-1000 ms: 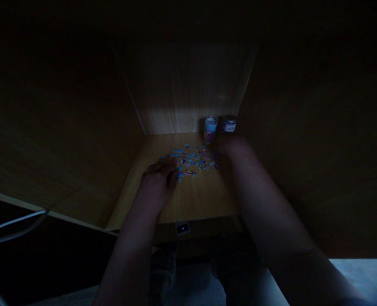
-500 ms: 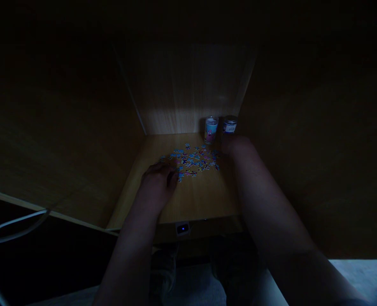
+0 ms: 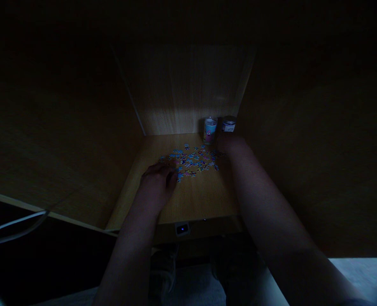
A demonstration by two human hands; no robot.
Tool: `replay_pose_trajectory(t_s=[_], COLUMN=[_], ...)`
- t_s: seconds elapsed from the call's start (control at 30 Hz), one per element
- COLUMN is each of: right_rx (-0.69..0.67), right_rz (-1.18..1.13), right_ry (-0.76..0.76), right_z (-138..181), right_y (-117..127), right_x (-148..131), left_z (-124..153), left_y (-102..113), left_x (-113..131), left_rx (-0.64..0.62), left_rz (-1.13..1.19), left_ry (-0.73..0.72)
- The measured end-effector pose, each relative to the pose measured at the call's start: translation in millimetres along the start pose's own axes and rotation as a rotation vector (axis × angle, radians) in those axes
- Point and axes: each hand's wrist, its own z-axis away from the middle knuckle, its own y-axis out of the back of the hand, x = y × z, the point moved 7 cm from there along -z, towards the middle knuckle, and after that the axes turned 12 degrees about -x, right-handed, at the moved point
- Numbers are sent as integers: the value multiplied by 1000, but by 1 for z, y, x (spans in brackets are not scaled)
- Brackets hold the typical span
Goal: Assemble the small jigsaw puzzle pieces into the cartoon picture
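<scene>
Several small jigsaw puzzle pieces, mostly blue with pink and yellow bits, lie scattered on the wooden surface. At their left edge rests my left hand, its fingers loosely curved and a gap showing beside the thumb; nothing is visible in it. My right hand is at the right side of the pieces, in front of a can with a metal lid. Darkness and the back of the hand hide its fingers. A clear-topped canister with a colourful picture stands just left of the can.
Wooden panels enclose the surface on the left, right and back. Below the front edge sits a small device with a blue light. A white cable loops at the lower left. The light is very dim.
My right hand has shifted slightly left, toward the pieces and the front of the canister. My left hand stays nearly in place.
</scene>
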Motion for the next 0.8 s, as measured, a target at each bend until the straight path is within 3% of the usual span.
replay_pose_trajectory(t_s=[0.3,0.43,0.57,0.8], right_rx=[-1,-8,-18,10], right_rz=[1,12,15,14], right_ry=[4,86,179,173], right_z=[-3,-4,-7,-2], right_y=[-1,-1,-6,-3], right_x=[2,-5,-13,-13], left_z=[-1,-1,0,2], left_y=[0,0,3,7], left_x=[0,1,-2,-7], left_rx=[-6,-15,-13,1], left_rz=[-28,-24,-60,-82], left_ry=[12,14,87,150])
